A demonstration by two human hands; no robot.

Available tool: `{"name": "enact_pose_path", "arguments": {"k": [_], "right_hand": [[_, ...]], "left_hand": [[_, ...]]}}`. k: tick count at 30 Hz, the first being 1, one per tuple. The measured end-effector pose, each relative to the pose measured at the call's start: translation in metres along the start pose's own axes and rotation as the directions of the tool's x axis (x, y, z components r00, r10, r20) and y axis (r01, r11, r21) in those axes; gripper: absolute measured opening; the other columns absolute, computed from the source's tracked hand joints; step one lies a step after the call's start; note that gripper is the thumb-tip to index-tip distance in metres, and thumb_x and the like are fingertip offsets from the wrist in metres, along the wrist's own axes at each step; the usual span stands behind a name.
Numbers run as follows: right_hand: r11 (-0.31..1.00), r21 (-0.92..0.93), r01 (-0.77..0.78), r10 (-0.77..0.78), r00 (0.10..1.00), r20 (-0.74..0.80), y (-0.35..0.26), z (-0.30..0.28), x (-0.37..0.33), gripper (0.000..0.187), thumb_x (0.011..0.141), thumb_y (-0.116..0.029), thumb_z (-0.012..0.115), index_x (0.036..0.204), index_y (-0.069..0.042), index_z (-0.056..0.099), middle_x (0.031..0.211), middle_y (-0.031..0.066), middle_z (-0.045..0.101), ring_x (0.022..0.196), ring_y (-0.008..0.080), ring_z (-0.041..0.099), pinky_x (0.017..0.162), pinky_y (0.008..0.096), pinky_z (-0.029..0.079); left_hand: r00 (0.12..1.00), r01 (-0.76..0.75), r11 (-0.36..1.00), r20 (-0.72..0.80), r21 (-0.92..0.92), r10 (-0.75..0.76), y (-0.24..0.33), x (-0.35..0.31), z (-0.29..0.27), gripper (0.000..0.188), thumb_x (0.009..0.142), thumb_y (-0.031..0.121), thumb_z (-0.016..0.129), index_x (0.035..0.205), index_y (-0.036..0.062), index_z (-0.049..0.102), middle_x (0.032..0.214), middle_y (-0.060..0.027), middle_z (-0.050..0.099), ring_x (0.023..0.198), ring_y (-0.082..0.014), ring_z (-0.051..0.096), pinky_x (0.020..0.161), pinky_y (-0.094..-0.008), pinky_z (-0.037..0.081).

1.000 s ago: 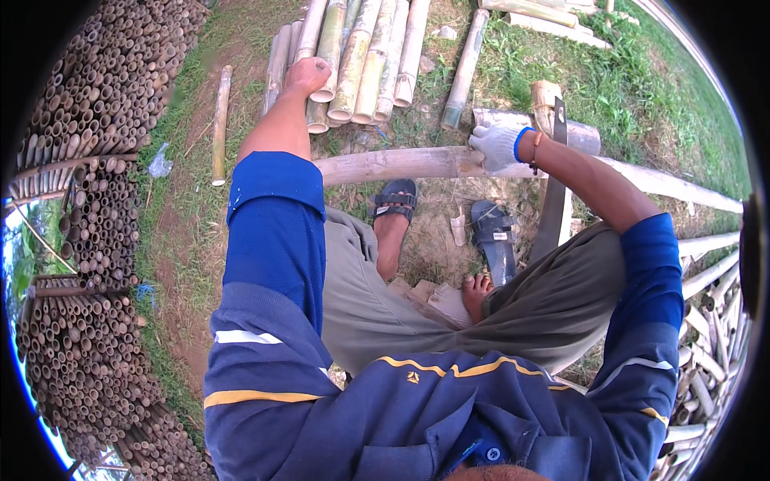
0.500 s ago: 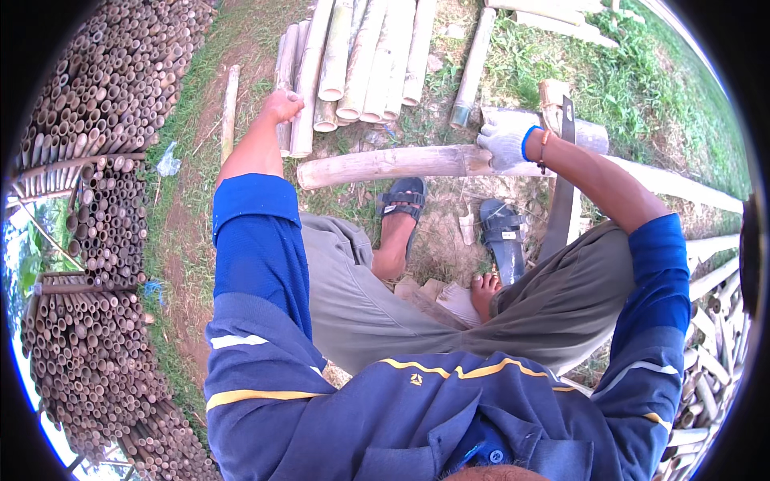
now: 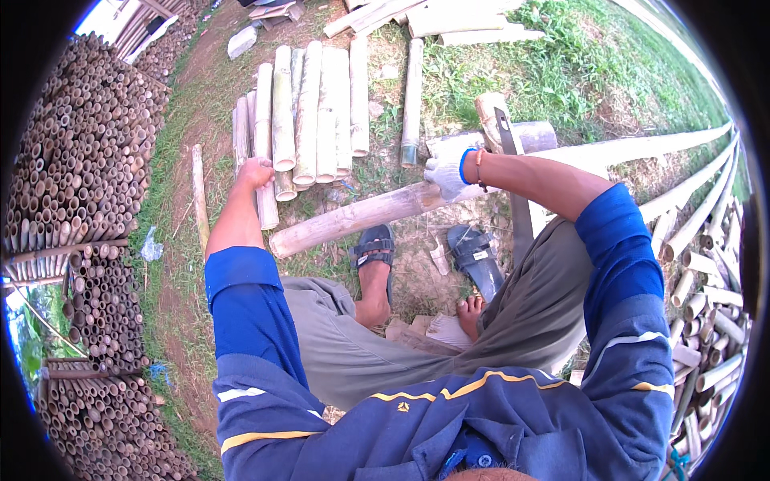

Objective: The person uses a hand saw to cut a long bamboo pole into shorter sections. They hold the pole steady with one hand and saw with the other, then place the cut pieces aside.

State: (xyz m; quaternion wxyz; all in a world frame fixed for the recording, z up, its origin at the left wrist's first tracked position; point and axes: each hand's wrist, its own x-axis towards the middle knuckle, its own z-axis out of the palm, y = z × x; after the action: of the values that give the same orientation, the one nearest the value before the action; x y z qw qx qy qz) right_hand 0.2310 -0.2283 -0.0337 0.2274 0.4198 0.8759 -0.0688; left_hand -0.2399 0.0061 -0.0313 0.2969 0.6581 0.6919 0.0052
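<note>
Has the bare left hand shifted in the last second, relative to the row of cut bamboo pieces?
Yes. The left hand has slid left along the row of cut bamboo pieces, from its middle pieces to the leftmost ones, which it now touches.

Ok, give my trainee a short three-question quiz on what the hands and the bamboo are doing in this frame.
1. True or false: the right hand wears a white glove.
2. Multiple choice: the bare left hand rests on
A. a loose sandal
B. a bamboo piece in the cut bamboo pile
C. the blade
3. Fill in: the long bamboo pole lies across the ground just beyond the ___ foot's sandal.

Key
1. True; the gloved hand grips the pole's far part.
2. B; it holds a short piece at the pile's near left edge.
3. Left; the other sandal lies empty, with the long blade leaning on a stump nearby.
</note>
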Motion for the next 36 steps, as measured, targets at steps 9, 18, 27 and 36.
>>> {"name": "enact_pose_path", "arguments": {"k": [9, 18, 27, 36], "right_hand": [[0.978, 0.196, -0.068, 0.12, 0.956, -0.267, 0.051, -0.073, -0.046, 0.049, 0.088, -0.035, 0.068, 0.127, -0.005, 0.074, 0.112, 0.0229, 0.079, 0.105, 0.0427, 0.075, 0.088, 0.055, 0.059], [0.465, 0.882, -0.077, 0.811, 0.437, -0.389, -0.008, 0.006, -0.251, 0.064, 0.105, -0.041, 0.071, 0.158, -0.009, 0.053, 0.14, 0.0179, 0.065, 0.119, 0.0304, 0.067, 0.105, 0.0449, 0.054], [0.006, 0.96, -0.28, 0.988, 0.151, 0.038, -0.268, 0.205, -0.288, 0.06, 0.09, -0.018, 0.079, 0.145, -0.004, 0.06, 0.112, 0.0175, 0.065, 0.101, 0.0309, 0.065, 0.088, 0.0444, 0.054], [-0.157, 0.93, -0.332, 0.899, 0.342, 0.273, -0.267, 0.249, -0.288, 0.046, 0.092, -0.011, 0.079, 0.134, -0.004, 0.065, 0.101, 0.0191, 0.07, 0.09, 0.0324, 0.071, 0.084, 0.0458, 0.057]], "left_hand": [[0.953, -0.071, 0.989, -0.283, 0.128, 0.105, 0.008, 0.006, -0.004, 0.038, 0.092, 0.026, 0.07, 0.128, 0.0183, 0.077, 0.094, -0.0084, 0.082, 0.075, -0.0179, 0.078, 0.084, -0.037, 0.06], [0.901, -0.277, 0.952, -0.309, 0.13, 0.305, 0.056, 0.015, -0.014, 0.037, 0.095, 0.027, 0.073, 0.129, 0.014, 0.077, 0.092, -0.0081, 0.081, 0.081, -0.0194, 0.077, 0.083, -0.0375, 0.059], [0.811, -0.583, 0.802, 0.162, 0.132, 0.562, 0.22, -0.026, 0.006, 0.06, 0.095, 0.047, 0.081, 0.138, 0.0053, 0.072, 0.101, -0.0126, 0.079, 0.079, -0.017, 0.072, 0.076, -0.0338, 0.058], [0.592, -0.805, 0.481, 0.531, 0.347, 0.607, 0.368, -0.128, 0.187, 0.075, 0.088, 0.049, 0.082, 0.144, 0.0017, 0.067, 0.133, -0.0244, 0.074, 0.123, -0.0359, 0.072, 0.11, -0.0446, 0.055]]}}
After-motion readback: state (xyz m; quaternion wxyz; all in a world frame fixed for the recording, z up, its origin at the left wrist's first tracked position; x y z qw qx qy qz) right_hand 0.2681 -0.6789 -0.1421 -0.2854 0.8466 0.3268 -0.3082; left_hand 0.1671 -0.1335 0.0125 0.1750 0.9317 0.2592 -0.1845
